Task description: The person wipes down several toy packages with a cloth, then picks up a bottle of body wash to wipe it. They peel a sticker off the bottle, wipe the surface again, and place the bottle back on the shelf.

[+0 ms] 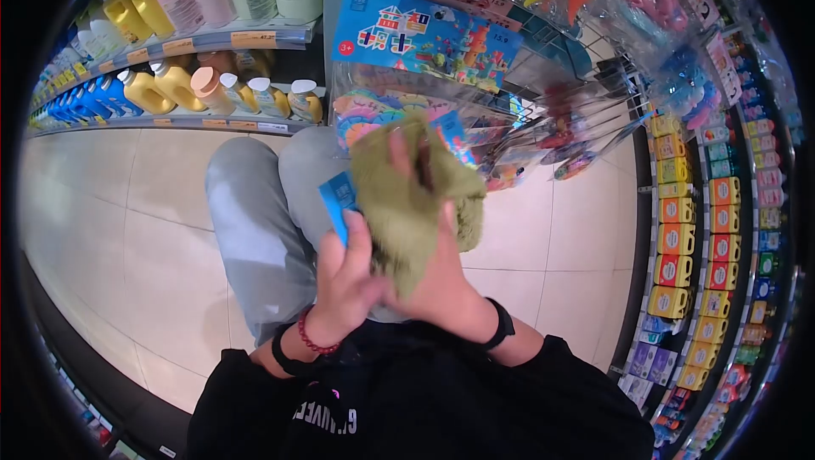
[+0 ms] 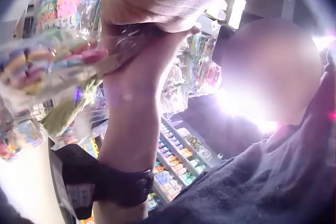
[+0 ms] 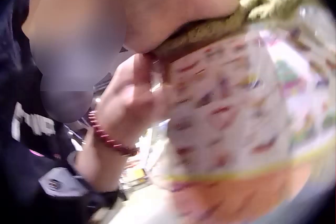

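In the head view, a fuzzy olive-green cloth item [image 1: 407, 197] is held up in front of the legs, its dark opening facing up. The right hand [image 1: 437, 277] grips it from the right side, thumb lying over it. At its left, the left hand [image 1: 344, 277] pinches a blue card [image 1: 340, 197] under the thumb; the two hands are close together. The left wrist view shows a clear plastic pack [image 2: 47, 69] of colourful pieces beside the green item [image 2: 68, 111]. In the right wrist view, a blurred printed pack [image 3: 220, 108] lies below the green item [image 3: 273, 1].
Hanging packs, one with a blue printed card [image 1: 424, 36], are just beyond the hands. Bottles [image 1: 178, 86] stand on shelves at the upper left, and shelves of yellow and red packages [image 1: 675, 235] line the right. Bent legs [image 1: 259, 222] are over the tiled floor [image 1: 170, 265].
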### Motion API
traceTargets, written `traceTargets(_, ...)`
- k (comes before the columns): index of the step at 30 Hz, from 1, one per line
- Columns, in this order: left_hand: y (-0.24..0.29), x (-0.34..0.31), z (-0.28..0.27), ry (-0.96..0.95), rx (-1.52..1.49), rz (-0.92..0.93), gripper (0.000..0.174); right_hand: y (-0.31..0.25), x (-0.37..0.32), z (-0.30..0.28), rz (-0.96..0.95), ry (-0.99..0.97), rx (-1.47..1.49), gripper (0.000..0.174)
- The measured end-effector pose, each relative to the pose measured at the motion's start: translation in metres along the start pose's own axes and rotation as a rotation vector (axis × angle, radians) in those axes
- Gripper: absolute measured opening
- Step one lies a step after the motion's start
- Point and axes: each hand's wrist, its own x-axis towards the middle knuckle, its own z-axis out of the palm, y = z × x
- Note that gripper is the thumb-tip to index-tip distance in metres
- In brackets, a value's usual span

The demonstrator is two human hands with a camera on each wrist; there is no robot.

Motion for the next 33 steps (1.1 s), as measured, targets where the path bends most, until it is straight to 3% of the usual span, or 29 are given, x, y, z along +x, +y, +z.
traceTargets(1, 0.015, 0.004, -0.003, -0.004, -0.286, -0.218, 0.052, 0.008, 0.004, 0.004, 0.02, 0.059, -0.104, 0.07)
traceTargets(2, 0.026, 0.006, -0.007, -0.009, -0.571, -0.439, 0.055, 0.021, 0.007, 0.008, 0.108, 0.103, 0.192, 0.065)
traceTargets(4, 0.032, 0.006, -0.013, -0.07, -0.564, -0.428, 0.062, 0.044, 0.012, 0.015, 0.276, 0.189, 0.788, 0.054)
traceTargets(7, 0.032, 0.01, -0.018, -0.099, -0.651, -0.454, 0.063, 0.045, 0.005, 0.01, 0.352, 0.302, 0.709, 0.043)
traceTargets(10, 0.031, 0.016, -0.03, -0.129, -0.773, -0.547, 0.064, 0.054, 0.001, 0.009, 0.396, 0.474, 0.409, 0.038)
traceTargets(11, 0.022, 0.014, -0.039, -0.242, -0.916, -0.516, 0.06, 0.045, 0.005, 0.004, 0.461, 0.538, 0.592, 0.031)
traceTargets(13, 0.002, -0.007, -0.037, -0.218, -0.694, -0.458, 0.062, 0.054, 0.001, -0.005, 0.529, 0.533, 0.711, 0.032)
traceTargets(15, -0.004, -0.018, -0.038, -0.378, -0.683, -0.22, 0.067, 0.062, 0.004, -0.011, 0.566, 0.598, 0.823, 0.027)
traceTargets(18, 0.006, -0.005, -0.041, -0.615, 0.079, 0.085, 0.072, 0.065, 0.013, -0.023, 0.684, 0.602, 0.948, 0.027)
traceTargets(19, 0.004, -0.011, -0.039, -0.632, 0.11, -0.126, 0.061, 0.067, 0.017, -0.025, 0.638, 0.583, 0.906, 0.028)
traceTargets(22, -0.006, -0.005, -0.032, -0.45, -0.345, -0.309, 0.057, 0.054, 0.031, -0.023, 0.63, 0.787, 1.094, 0.03)
traceTargets(23, -0.02, -0.005, -0.026, -0.379, -0.505, -0.277, 0.059, 0.046, 0.033, -0.028, 0.553, 0.796, 1.094, 0.031)
traceTargets(26, -0.014, -0.002, -0.024, -0.123, -0.799, -0.278, 0.067, 0.03, 0.018, -0.021, 0.356, 0.938, 0.666, 0.035)
traceTargets(27, -0.013, 0.002, -0.032, -0.185, -0.893, -0.334, 0.076, 0.026, 0.011, -0.019, 0.184, 0.719, 0.538, 0.043)
traceTargets(29, 0.002, 0.005, -0.036, -0.111, -0.908, -0.393, 0.078, 0.02, -0.008, -0.016, -0.151, 0.285, 0.268, 0.06)
traceTargets(31, -0.002, -0.006, -0.043, -0.135, -0.807, -0.455, 0.078, -0.001, -0.018, 0.0, -0.275, -0.027, 0.098, 0.067)
traceTargets(32, -0.006, -0.009, -0.044, -0.136, -0.487, -0.328, 0.072, -0.017, -0.016, 0.018, -0.234, -0.12, 0.071, 0.066)
traceTargets(33, -0.012, -0.018, -0.043, -0.111, -0.647, -0.392, 0.07, -0.02, -0.017, 0.024, -0.183, -0.106, 0.016, 0.069)
